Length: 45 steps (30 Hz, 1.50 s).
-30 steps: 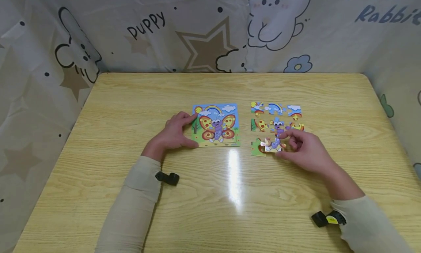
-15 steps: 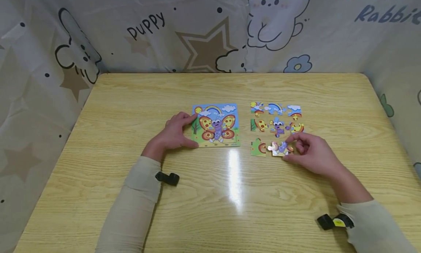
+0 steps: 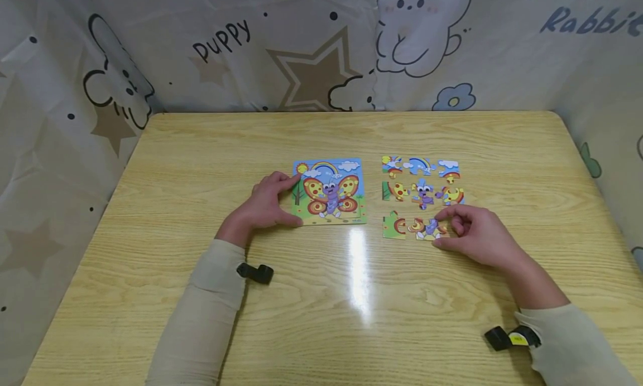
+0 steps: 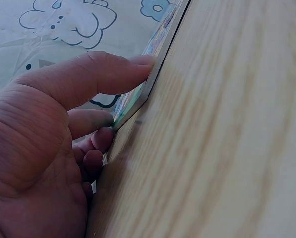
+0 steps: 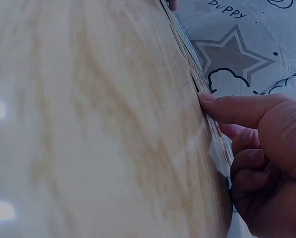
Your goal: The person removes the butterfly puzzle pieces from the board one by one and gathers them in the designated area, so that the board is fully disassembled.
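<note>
A square butterfly puzzle board (image 3: 331, 192) lies flat on the table, mid-view in the head view. My left hand (image 3: 268, 202) grips its left side, thumb at the near corner and index finger farther up the edge; the left wrist view shows the thumb (image 4: 123, 74) against the board's side. Between thumb and index finger my right hand (image 3: 474, 232) pinches a puzzle piece (image 3: 427, 228) with the butterfly's purple body and feet. This piece is down at the table, just right of a green corner piece (image 3: 393, 227); its right end is partly hidden by the fingers.
More puzzle pieces lie in two rows behind, among them a rainbow piece (image 3: 420, 165), a cloud piece (image 3: 449, 169) and a butterfly face piece (image 3: 423, 192). The wooden table (image 3: 311, 319) ends at a printed cloth backdrop (image 3: 201, 79).
My right hand has carried the butterfly body piece rightward, off the green corner piece, and lowered it to lie flatter beside it. The left hand and the board have stayed put.
</note>
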{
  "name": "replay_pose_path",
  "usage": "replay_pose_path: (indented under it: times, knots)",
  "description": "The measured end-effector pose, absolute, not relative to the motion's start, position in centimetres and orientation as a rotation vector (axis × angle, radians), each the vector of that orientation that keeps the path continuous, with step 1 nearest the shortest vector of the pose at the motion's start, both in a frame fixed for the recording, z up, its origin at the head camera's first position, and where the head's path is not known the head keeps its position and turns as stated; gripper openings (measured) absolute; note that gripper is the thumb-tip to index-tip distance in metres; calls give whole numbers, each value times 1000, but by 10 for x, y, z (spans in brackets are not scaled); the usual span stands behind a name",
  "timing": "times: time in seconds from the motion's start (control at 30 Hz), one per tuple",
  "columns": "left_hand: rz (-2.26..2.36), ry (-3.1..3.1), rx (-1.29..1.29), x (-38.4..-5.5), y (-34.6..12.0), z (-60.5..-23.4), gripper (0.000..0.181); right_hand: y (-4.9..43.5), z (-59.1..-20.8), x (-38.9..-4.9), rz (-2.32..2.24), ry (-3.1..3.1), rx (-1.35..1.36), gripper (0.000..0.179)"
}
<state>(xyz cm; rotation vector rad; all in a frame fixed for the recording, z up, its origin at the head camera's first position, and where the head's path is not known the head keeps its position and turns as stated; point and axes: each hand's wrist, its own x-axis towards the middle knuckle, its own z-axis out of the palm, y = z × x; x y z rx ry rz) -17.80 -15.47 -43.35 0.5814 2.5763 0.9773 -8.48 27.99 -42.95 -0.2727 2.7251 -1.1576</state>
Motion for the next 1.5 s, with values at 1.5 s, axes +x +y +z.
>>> replay_pose_path:
  times: [1.5]
  knots:
    - [975,2571,573,-178,-157,-434,105,157,-425,-147,-1176,2621,-401,37]
